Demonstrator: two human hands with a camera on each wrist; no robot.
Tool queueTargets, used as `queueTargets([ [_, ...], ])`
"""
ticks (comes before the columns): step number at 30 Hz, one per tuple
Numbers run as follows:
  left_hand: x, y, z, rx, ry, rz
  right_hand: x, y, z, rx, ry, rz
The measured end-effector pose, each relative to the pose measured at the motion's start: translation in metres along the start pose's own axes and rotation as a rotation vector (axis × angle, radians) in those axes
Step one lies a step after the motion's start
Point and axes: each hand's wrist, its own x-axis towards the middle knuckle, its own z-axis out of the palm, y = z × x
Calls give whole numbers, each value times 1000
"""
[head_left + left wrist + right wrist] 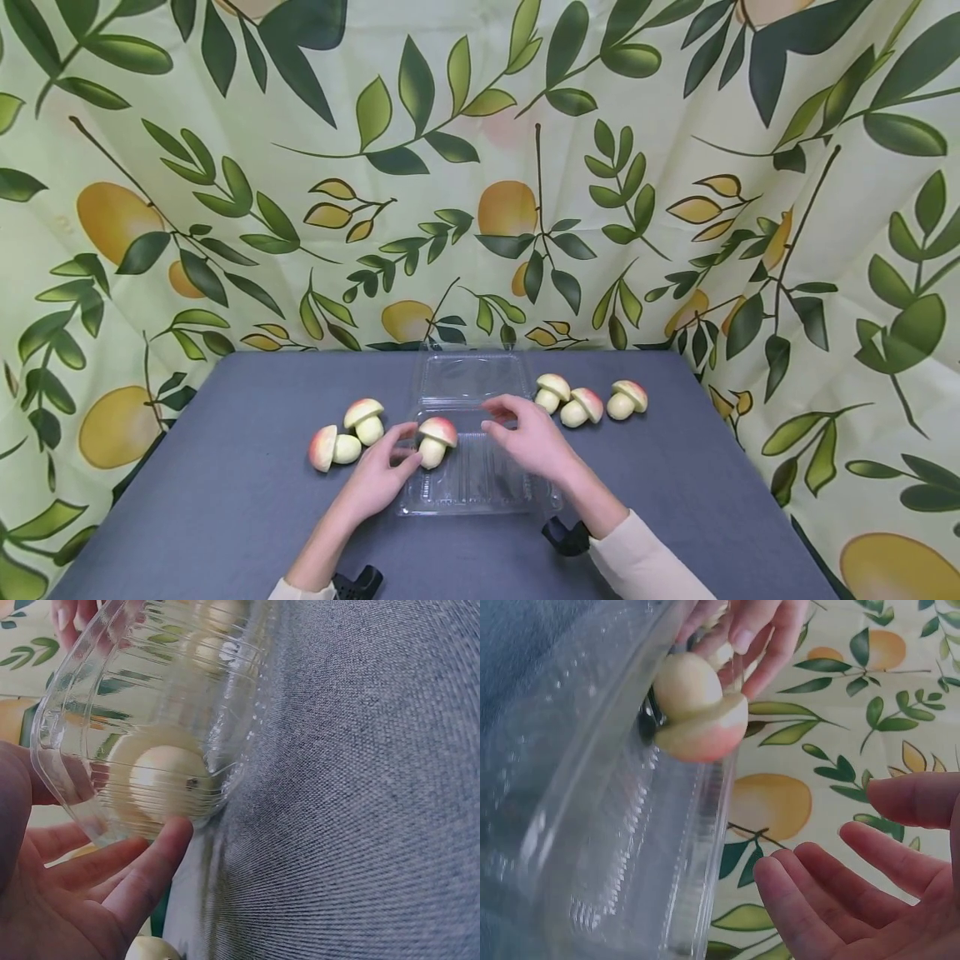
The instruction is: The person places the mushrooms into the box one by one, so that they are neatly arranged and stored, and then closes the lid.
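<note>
A clear plastic clamshell container [480, 492] lies with its lid [472, 377] folded back, away from me. In its left part stands a mushroom [437, 442] with a cream stem and red-tinged cap; the right wrist view shows this mushroom [701, 712] side on. My left hand [384, 473] is at the container's left end, close beside the mushroom. In the left wrist view its loosely spread fingers [142, 881] lie along the outside of the clear wall. My right hand [531, 437] hovers over the container's right side, fingers relaxed and holding nothing.
Two more mushrooms, one upright [365, 419] and one on its side [332, 448], sit left of the container. To the right lie three others: a near one [552, 392], a middle one [582, 407] and a far one [627, 399]. A leaf-patterned cloth [450, 192] hangs behind the grey table [247, 467].
</note>
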Motion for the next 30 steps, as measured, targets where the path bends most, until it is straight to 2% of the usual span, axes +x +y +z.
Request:
queueTargets([
  [11, 0, -1, -2, 9, 2, -3, -1, 7, -24, -24, 96, 46],
  [16, -1, -1, -1, 3, -1, -9, -4, 17, -37, -12, 136, 33],
  [23, -1, -1, -1, -10, -10, -18, -6, 31, -54, -64, 251, -8],
  [30, 0, -1, -1, -14, -7, -12, -11, 43, -66, -91, 300, -2],
])
